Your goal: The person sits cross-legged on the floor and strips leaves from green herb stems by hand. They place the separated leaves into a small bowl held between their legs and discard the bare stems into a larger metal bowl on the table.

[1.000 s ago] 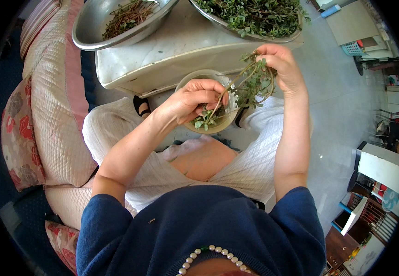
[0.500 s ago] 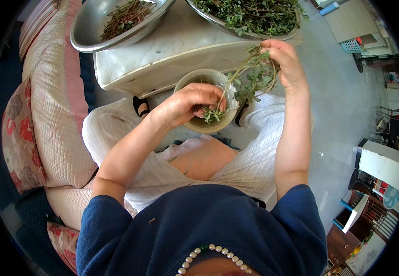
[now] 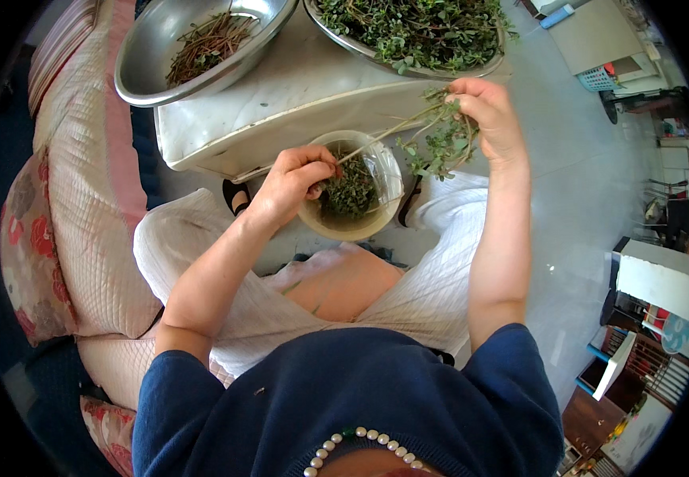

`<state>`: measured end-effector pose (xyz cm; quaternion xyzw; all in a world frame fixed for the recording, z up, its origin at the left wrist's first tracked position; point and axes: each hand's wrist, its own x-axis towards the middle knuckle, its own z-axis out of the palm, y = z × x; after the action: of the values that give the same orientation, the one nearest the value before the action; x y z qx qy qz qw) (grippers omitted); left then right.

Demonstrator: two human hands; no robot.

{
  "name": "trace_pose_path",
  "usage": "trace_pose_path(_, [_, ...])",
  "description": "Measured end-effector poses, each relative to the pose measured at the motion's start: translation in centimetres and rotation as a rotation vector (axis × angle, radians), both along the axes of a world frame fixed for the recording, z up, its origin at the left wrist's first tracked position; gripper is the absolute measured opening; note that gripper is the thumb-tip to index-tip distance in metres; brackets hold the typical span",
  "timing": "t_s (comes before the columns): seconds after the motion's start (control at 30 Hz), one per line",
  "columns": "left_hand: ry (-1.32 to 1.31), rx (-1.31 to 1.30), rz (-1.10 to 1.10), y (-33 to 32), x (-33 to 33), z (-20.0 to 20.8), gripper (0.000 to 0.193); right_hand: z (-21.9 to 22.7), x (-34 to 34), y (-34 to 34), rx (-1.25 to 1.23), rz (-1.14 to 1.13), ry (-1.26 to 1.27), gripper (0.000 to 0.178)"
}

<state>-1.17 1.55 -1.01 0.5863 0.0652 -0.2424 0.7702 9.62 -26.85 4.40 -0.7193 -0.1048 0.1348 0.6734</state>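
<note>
A leafy green plant sprig point(image 3: 446, 141) hangs from my right hand point(image 3: 489, 119), its top pinched between thumb and fingers. One pale bare stem of it stretches leftward to my left hand point(image 3: 295, 181), whose closed fingers grip the stem's end. That hand is at the left rim of a cream bucket point(image 3: 358, 232), which stands on the floor between my feet. Inside the bucket lie plucked green leaves point(image 3: 351, 191), and a clear plastic liner shows along its right wall.
Ahead is a white marble-topped table point(image 3: 281, 91). On it stand a steel basin point(image 3: 141, 79) with bare reddish stems point(image 3: 209, 49) and a second steel basin point(image 3: 368, 52) heaped with leafy plants point(image 3: 416, 32). A quilted sofa point(image 3: 94, 215) runs along the left.
My left hand has moved left from over the bucket to its rim, drawing a stem straight, and the leaves inside now show. My right hand stays nearly in place.
</note>
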Motion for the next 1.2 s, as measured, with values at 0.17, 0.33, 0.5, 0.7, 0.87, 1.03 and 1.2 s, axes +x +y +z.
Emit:
trace_pose_path(0.17, [0.071,-0.182,0.304,-0.1,0.4,-0.8,0.007,0.1,-0.2,0.9,-0.047,0.028,0.001,0.016])
trace_pose_path(0.33, [0.075,-0.225,0.540,2.1,1.5,-2.1,0.007,0.0,-0.4,0.9,-0.030,-0.073,-0.084,0.016])
trace_pose_path(0.5, [-0.059,0.200,0.100,1.2,1.7,-2.7,0.016,0.0,-0.4,1.6,-0.030,0.008,-0.017,0.016])
trace_pose_path(0.7, [-0.484,0.342,-0.149,0.3,2.3,-3.7,0.034,-0.6,-0.4,1.9,-0.054,0.053,0.006,0.017])
trace_pose_path(0.87, [-0.390,0.225,-0.066,-1.1,2.2,0.4,0.033,-1.0,-0.5,2.3,-0.135,0.093,-0.024,0.018])
trace_pose_path(1.03, [-0.312,-0.010,0.119,-1.3,2.4,2.4,0.029,-1.1,-0.8,3.5,-0.213,0.140,-0.069,0.016])
trace_pose_path(1.2, [-0.422,0.305,-0.055,-1.3,2.3,2.5,0.019,-1.3,-1.0,4.2,-0.237,0.165,-0.052,0.016])
